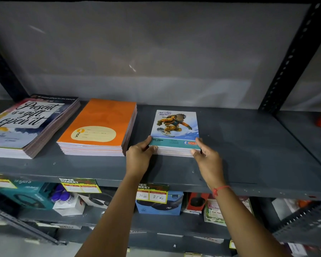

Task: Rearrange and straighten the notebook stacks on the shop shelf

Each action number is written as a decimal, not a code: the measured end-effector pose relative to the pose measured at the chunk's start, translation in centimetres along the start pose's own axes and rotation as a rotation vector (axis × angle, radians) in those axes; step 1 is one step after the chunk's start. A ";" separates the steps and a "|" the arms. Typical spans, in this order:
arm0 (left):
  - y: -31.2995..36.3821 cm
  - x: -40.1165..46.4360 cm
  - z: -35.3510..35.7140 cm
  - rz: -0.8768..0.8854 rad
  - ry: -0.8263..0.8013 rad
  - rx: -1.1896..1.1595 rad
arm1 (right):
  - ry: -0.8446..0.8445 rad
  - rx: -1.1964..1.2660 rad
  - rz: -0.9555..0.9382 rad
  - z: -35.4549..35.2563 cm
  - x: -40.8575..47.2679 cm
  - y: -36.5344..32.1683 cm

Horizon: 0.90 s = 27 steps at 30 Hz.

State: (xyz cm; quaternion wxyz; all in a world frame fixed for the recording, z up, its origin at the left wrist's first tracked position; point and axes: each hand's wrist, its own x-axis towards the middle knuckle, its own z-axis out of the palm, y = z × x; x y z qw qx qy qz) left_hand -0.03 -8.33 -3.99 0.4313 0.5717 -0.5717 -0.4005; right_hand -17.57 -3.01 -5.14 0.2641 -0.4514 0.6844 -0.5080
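In the head view, three stacks of notebooks lie on the grey metal shelf point(248, 145). The small stack with the snowboarder cover point(174, 127) sits near the centre of the picture, with much bare shelf at its 3 o'clock side. The left hand point(139, 156) holds the near left corner of this stack, thumb on the top cover and fingers curled against the page edges. The right hand point(208, 160) holds the near right corner in the same way, fingers half closed around the edge. So both hands grip the stack, one on each side, and neither is open flat. At 9 o'clock from it, just beside but not touching, is the orange notebook stack point(100, 127); its lower books are a little stepped out at the front. Further at 9 o'clock lies the stack with the lettered cover point(26, 123), turned at an angle and fanned. I judge the main risk to be this: the hands press only the near corners, so if they push or turn the pile quickly, the upper notebooks may slide over the lower ones and the far edge may fan out. A push toward 9 o'clock can also knock the orange stack, which is already uneven. The stack lies close to the front edge, so a pull toward 6 o'clock may drop the books onto the lower shelf point(119, 219).
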 end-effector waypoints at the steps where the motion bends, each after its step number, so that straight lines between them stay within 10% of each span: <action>1: -0.1 0.0 0.0 0.009 0.001 0.016 | 0.002 0.010 0.004 0.0 -0.1 -0.1; 27: 0.4 -1.7 -1.0 0.086 -0.118 0.265 | 0.119 0.135 0.178 -0.9 -2.7 -1.6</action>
